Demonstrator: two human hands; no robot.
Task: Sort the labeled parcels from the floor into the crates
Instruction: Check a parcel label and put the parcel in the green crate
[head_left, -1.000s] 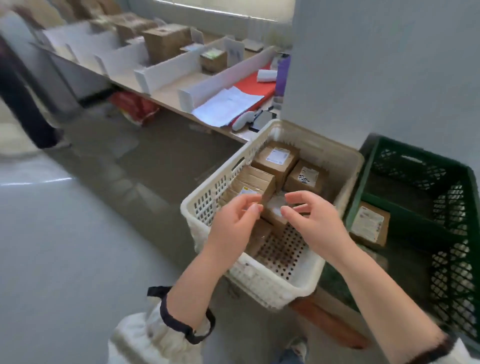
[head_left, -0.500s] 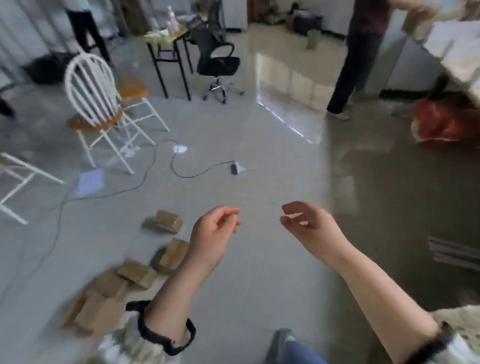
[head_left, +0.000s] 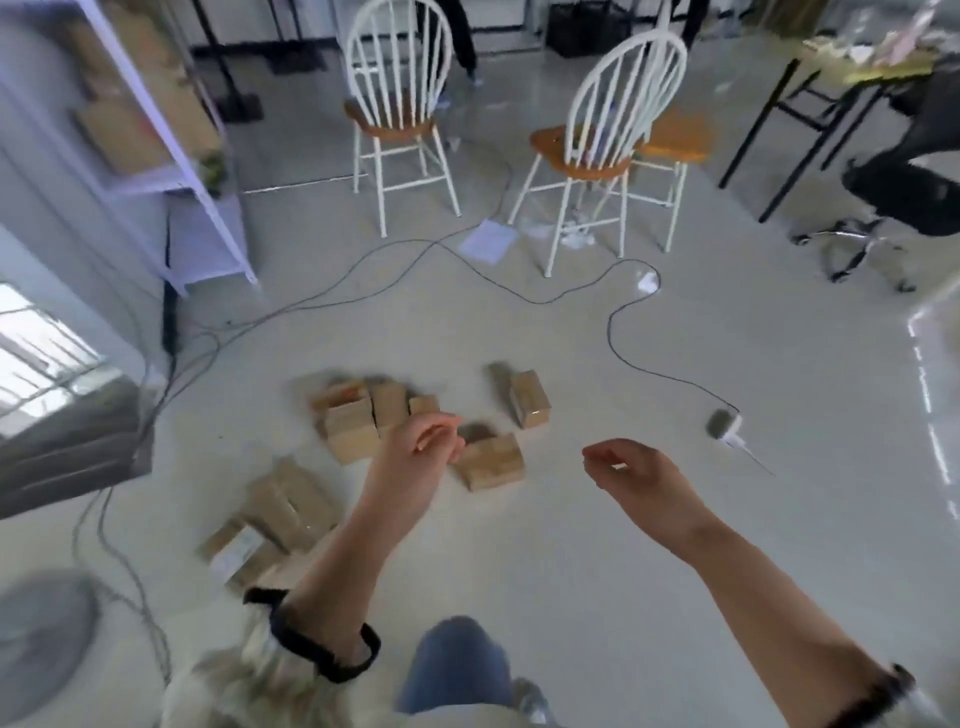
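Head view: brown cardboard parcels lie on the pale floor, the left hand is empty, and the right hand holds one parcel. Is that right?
Not quite. The head view shows the right hand holding nothing, its fingers loosely curled above bare floor. The rest stands: the brown cardboard parcels lie on the pale floor, and the left hand is empty.

Your left hand (head_left: 423, 447) and right hand (head_left: 631, 470) both reach forward, held apart, fingers loosely curled and holding nothing; both forearms are bare, sleeves pushed up
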